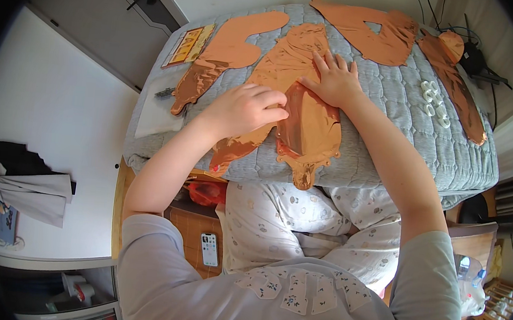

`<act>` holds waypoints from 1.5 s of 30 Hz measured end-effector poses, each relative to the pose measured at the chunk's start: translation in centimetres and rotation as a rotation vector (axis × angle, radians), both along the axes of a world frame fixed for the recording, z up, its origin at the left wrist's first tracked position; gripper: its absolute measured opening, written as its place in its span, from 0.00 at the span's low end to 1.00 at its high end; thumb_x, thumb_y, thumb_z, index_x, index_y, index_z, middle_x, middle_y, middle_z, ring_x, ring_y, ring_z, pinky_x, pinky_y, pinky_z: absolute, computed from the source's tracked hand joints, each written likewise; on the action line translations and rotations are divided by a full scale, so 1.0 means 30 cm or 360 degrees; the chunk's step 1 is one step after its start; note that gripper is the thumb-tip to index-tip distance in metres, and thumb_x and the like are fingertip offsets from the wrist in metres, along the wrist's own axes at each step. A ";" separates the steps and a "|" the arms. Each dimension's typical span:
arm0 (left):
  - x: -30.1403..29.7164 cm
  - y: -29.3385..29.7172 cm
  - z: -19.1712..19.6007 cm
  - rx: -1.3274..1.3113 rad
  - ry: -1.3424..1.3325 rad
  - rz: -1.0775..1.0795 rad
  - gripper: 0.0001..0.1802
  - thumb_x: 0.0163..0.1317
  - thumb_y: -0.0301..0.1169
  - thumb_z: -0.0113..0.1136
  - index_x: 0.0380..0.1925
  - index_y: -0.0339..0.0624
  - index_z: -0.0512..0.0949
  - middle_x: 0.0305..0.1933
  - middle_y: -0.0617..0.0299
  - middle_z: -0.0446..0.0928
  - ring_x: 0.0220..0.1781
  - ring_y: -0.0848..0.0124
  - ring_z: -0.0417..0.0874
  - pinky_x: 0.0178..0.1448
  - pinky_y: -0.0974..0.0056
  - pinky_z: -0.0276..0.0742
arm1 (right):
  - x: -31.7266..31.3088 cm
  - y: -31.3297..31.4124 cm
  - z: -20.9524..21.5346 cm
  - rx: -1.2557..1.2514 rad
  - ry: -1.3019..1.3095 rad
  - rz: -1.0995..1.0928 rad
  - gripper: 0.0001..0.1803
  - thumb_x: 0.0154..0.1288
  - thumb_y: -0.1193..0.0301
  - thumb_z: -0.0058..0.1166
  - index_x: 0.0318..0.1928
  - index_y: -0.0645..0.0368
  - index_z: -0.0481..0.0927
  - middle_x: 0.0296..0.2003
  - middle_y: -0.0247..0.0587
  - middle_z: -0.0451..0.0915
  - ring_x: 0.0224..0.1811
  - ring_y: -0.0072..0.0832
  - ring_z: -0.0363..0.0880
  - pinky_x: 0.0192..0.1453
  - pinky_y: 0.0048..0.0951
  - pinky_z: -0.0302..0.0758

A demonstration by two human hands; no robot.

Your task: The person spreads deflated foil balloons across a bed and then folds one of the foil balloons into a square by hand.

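"On the grey quilted mattress, how was the copper-coloured, flat foil shape likely to handle?"

"Light, limp, slippery, easily torn, I judged; its rim seemed safest to hold."

"Hands?"

"My right hand lay spread on it. My left hand curled at its edge; pinch undetermined."

"Appearance?"

"Shiny, creased, tabbed at the near end."

And here's the grey, quilted fabric mattress, loaded with shine! Crumpled copper-coloured foil sprawls down the middle to the near edge. To its left, a flat, curved copper foil shape; at the far side, a broad copper foil shape with a triangular hole; over right, small white coiled loops and a long, narrow copper foil strip.
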State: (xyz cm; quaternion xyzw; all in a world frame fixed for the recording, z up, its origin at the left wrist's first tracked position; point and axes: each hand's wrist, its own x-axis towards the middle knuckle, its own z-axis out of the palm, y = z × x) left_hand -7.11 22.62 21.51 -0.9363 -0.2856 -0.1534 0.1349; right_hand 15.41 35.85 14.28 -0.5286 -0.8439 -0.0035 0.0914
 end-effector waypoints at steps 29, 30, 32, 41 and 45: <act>0.109 0.035 -0.114 -0.0554 -0.0288 0.0455 0.36 0.45 0.59 0.77 0.46 0.43 0.83 0.49 0.53 0.85 0.58 0.53 0.81 0.66 0.47 0.71 | -0.007 0.009 -0.020 0.0133 0.0030 0.0132 0.41 0.74 0.39 0.42 0.75 0.55 0.66 0.78 0.49 0.59 0.79 0.54 0.56 0.80 0.66 0.50; 0.102 0.024 -0.108 -0.0567 -0.0291 0.0480 0.36 0.45 0.59 0.77 0.46 0.43 0.83 0.49 0.53 0.85 0.58 0.53 0.81 0.66 0.47 0.71 | -0.013 0.000 -0.010 0.0104 0.0017 0.0148 0.41 0.75 0.39 0.42 0.75 0.55 0.65 0.78 0.49 0.59 0.79 0.54 0.56 0.80 0.66 0.50; 0.097 0.001 -0.088 -0.0473 -0.0172 0.0517 0.37 0.46 0.58 0.77 0.48 0.43 0.83 0.50 0.53 0.85 0.59 0.52 0.81 0.70 0.45 0.68 | -0.021 -0.017 0.018 0.0055 -0.0099 0.0240 0.40 0.76 0.40 0.42 0.75 0.55 0.65 0.79 0.49 0.58 0.80 0.53 0.56 0.80 0.65 0.50; 0.128 0.011 -0.072 -0.0542 -0.0102 0.0560 0.47 0.46 0.61 0.75 0.59 0.39 0.80 0.55 0.51 0.83 0.66 0.54 0.77 0.80 0.41 0.57 | -0.003 -0.010 -0.016 0.0020 0.0110 0.0070 0.48 0.69 0.34 0.46 0.77 0.54 0.62 0.80 0.48 0.56 0.80 0.52 0.56 0.82 0.63 0.49; 0.085 0.065 -0.179 0.0009 -0.0215 0.0476 0.43 0.42 0.68 0.74 0.48 0.46 0.83 0.53 0.53 0.82 0.64 0.53 0.79 0.74 0.46 0.67 | -0.024 -0.031 0.043 0.0039 0.0084 0.0069 0.49 0.69 0.33 0.46 0.79 0.53 0.59 0.80 0.47 0.56 0.81 0.52 0.55 0.82 0.61 0.48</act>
